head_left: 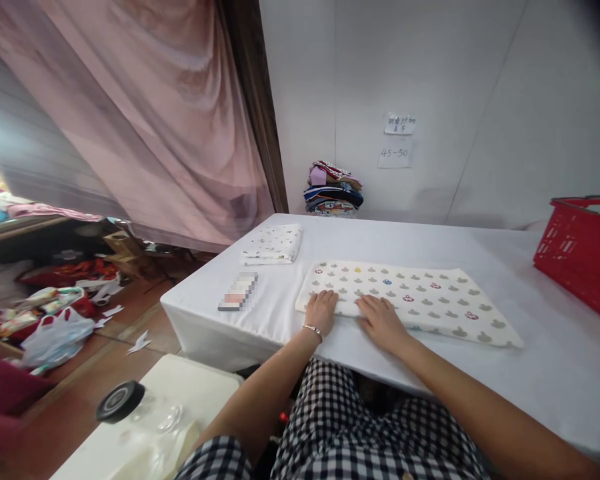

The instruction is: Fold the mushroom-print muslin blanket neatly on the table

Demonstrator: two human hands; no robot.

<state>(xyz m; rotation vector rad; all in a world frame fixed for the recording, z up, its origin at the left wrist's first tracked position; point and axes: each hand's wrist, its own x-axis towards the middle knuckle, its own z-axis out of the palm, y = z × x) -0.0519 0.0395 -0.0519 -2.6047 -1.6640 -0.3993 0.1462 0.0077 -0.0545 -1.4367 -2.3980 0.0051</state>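
Note:
A cream cloth printed with grey, red, blue and yellow figures lies folded into a long flat strip on the white-covered table. Near its left end, my left hand rests on the front edge with the fingers laid flat. My right hand lies a little to the right, its fingers stretched out over the same edge. Neither hand grips the fabric. Farther back on the left is a smaller folded white cloth with a fine print, and a phone-like flat object, partly blurred out, lies in front of it.
A red plastic basket stands at the table's right. Folded textiles are stacked beyond the back edge by the wall. At lower left, a clear jar with a black lid is on a cream stool. A pink curtain hangs left.

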